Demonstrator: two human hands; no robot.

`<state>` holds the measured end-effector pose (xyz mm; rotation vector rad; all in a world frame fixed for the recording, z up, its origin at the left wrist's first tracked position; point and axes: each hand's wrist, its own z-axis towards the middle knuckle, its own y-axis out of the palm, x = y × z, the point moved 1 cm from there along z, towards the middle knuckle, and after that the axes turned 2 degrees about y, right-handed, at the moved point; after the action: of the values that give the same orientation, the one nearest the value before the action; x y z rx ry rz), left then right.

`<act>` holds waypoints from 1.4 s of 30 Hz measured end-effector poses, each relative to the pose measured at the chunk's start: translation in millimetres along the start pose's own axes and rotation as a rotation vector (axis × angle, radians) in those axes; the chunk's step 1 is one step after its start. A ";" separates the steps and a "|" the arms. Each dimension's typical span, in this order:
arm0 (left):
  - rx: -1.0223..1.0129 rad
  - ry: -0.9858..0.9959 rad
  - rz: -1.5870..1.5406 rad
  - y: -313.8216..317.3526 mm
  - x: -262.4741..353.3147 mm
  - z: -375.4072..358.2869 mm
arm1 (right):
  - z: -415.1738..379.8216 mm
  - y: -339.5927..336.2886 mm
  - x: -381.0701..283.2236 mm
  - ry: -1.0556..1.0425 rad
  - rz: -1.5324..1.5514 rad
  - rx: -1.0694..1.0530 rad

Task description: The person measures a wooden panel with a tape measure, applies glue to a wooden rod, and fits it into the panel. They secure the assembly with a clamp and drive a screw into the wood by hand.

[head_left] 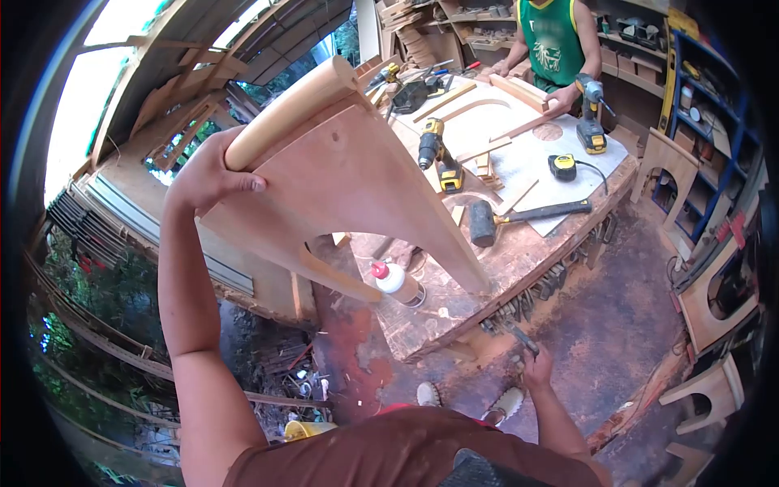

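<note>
My left hand point(221, 174) is wrapped round the rounded top rail of a wooden panel point(324, 174) with an arched cut-out. The panel stands tilted at the near left side of the workbench point(422, 333), one leg resting on its top. A white glue bottle point(398, 282) with a red cap stands between the legs. Low in front of the bench's near edge, my right hand point(535, 369) is closed round a short dark tool point(526, 341), whose kind I cannot make out. The black-headed mallet point(519, 219) lies on the bench beside the panel's right leg.
Two drills point(441, 154) point(591, 114), a tape measure point(568, 167) and several wood strips lie on the bench. Across it, a person in a green top point(556, 40) holds a wooden piece point(519, 91). More arched panels point(722, 300) stand at right, below blue shelves point(706, 122).
</note>
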<state>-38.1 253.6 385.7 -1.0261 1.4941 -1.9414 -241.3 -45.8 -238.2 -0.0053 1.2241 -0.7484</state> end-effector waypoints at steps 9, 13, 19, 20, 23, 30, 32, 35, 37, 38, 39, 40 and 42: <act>0.034 0.110 0.115 -0.3 1.3 -0.2 | 83.6 -78.0 -192.4 0.103 0.693 -0.338; 0.060 0.191 0.186 -5.7 -18.7 5.1 | 140.0 -94.2 -310.2 -0.065 0.830 -0.309; 0.162 0.386 -0.063 -10.9 -45.2 11.6 | 217.1 -72.8 -431.2 -0.152 0.832 -0.267; 0.232 0.453 -0.137 -15.4 -49.6 14.3 | 229.7 -67.1 -447.0 -0.176 0.848 -0.273; 0.145 0.299 -0.591 -19.3 -60.2 13.1 | 257.8 -49.5 -485.3 -0.221 0.821 -0.209; 0.264 0.491 -0.420 -16.5 -61.9 11.4 | 288.4 -17.8 -512.7 -0.247 0.725 -0.125; 0.222 0.566 -0.302 -21.2 -66.4 20.1 | 290.9 -10.7 -515.7 -0.239 0.701 -0.106; 0.315 0.738 -0.093 -20.5 -75.0 45.7 | 294.4 0.2 -520.4 -0.269 0.682 -0.083; 0.282 0.671 -0.098 -21.5 -63.7 25.1 | 292.0 9.0 -518.4 -0.304 0.641 -0.066; 0.276 0.595 -0.088 -24.9 -59.7 18.0 | 294.1 12.1 -518.9 -0.300 0.637 -0.064; 0.330 0.616 -0.101 -22.2 -58.6 17.1 | 294.5 15.3 -516.8 -0.308 0.621 -0.070; 0.325 0.613 -0.112 -20.0 -58.4 16.2 | 294.1 17.7 -513.7 -0.316 0.604 -0.079; 0.324 0.568 -0.018 -20.5 -56.5 12.9 | 293.3 19.9 -507.5 -0.307 0.602 -0.083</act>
<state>7.6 294.2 391.7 -0.3595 1.3607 -2.5163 -51.5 121.3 291.0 0.1676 0.8912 -0.1606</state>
